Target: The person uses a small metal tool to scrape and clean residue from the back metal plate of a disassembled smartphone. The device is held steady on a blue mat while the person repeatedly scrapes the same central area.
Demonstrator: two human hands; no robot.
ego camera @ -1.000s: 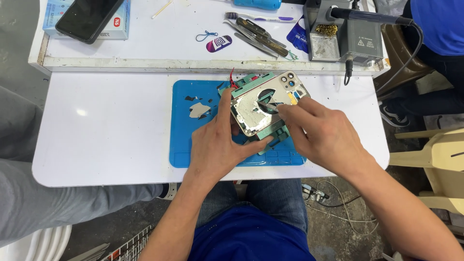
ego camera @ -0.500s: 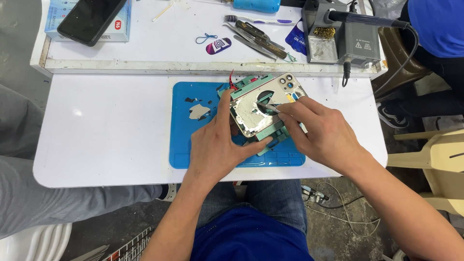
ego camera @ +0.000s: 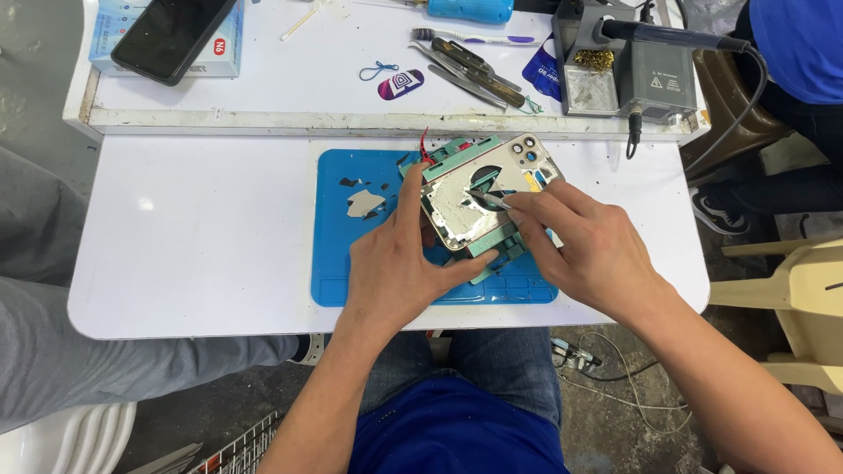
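Observation:
A phone back housing [ego camera: 465, 197] with a shiny metal plate and a camera cluster lies clamped in a teal holder [ego camera: 492, 254] on a blue work mat [ego camera: 351, 254]. My left hand [ego camera: 395, 263] grips the holder's near left side, thumb along its front edge and fingers up its left side. My right hand [ego camera: 588, 250] pinches a thin metal tool [ego camera: 487, 198] whose tip rests on the plate near the round centre opening. Small broken pieces [ego camera: 362, 204] lie on the mat to the left.
The mat sits on a white table [ego camera: 193, 237]. On the raised shelf behind it are a dark phone on a box [ego camera: 171, 35], tweezers [ego camera: 465, 66], a toothbrush [ego camera: 474, 38], a soldering station [ego camera: 628, 75]. A person's grey trouser leg [ego camera: 53, 342] is at left, another person [ego camera: 803, 53] at right.
Both hands keep their hold. The right hand's tool tip has shifted slightly on the plate; the holder and housing stay put.

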